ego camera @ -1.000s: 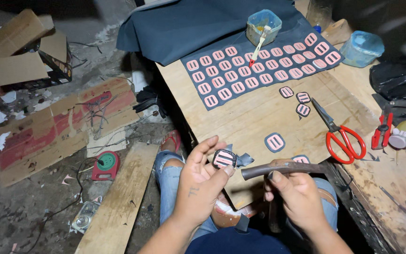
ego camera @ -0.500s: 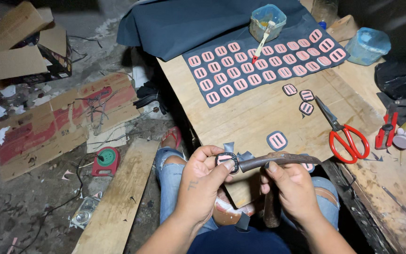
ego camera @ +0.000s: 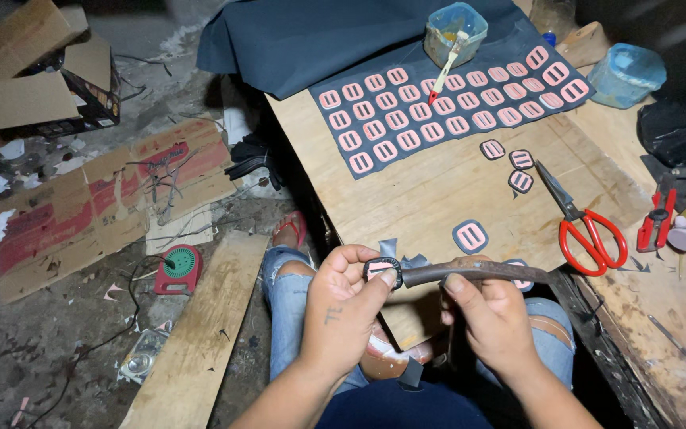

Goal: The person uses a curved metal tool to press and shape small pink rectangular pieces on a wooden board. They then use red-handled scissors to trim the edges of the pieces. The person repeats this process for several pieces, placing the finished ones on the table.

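A rough plywood board fills the scene, a dark cloth sheet on it carrying rows of pink slotted buckle shapes. Red-handled scissors lie to the right, well apart from the work. Above the person's denim-clad knees, the left hand pinches a small dark-edged pink buckle piece between thumb and fingers. The right hand is closed around a worn, dark metal tool, its long axis running level, left to right, its tip touching the piece from the right.
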Action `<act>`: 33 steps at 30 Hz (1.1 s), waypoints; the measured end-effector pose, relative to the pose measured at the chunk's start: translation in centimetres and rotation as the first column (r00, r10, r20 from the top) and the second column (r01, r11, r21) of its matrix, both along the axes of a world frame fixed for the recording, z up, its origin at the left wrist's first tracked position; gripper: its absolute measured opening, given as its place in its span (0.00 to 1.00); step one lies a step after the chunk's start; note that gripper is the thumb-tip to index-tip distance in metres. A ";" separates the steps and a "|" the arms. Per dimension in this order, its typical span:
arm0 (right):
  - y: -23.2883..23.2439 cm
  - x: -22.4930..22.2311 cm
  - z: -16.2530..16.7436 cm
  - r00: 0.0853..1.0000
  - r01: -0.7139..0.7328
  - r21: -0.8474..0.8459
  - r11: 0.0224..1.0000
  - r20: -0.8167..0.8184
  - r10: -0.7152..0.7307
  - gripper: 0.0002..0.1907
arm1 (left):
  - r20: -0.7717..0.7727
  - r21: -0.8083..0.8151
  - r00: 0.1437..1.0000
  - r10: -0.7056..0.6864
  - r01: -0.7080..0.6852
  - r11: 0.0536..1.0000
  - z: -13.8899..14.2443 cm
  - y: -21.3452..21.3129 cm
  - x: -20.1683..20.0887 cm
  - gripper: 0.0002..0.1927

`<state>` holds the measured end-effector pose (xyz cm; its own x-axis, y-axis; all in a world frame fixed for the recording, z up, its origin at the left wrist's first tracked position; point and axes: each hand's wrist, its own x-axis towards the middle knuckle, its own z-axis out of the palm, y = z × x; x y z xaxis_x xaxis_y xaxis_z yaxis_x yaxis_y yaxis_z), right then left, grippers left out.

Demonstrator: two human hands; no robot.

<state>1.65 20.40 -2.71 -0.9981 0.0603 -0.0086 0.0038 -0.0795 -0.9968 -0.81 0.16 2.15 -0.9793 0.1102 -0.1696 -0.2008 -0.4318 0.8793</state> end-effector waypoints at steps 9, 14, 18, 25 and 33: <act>-1.9 2.0 1.6 0.957 0.162 0.466 0.870 -0.289 -0.023 0.10 | 0.017 -0.169 0.997 0.074 -0.070 0.983 -0.1 0.4 0.5 0.13; -0.6 0.9 1.1 0.993 0.070 0.316 0.946 -0.114 -0.035 0.11 | 0.079 -0.114 0.995 0.053 -0.044 0.992 0.0 0.4 0.4 0.14; -0.4 0.8 -0.2 0.997 0.047 0.134 0.990 -0.063 -0.039 0.11 | 0.072 -0.106 0.996 0.049 -0.041 0.993 0.1 0.4 0.3 0.15; -0.8 1.1 -1.4 0.998 0.034 -0.077 0.996 -0.048 -0.038 0.12 | 0.123 -0.122 0.992 0.036 -0.021 0.992 0.1 0.4 0.3 0.15; -2.1 1.8 2.0 0.944 0.166 0.526 0.834 -0.329 0.019 0.09 | -0.082 -0.142 0.996 0.023 -0.034 0.989 -1.3 0.1 1.1 0.12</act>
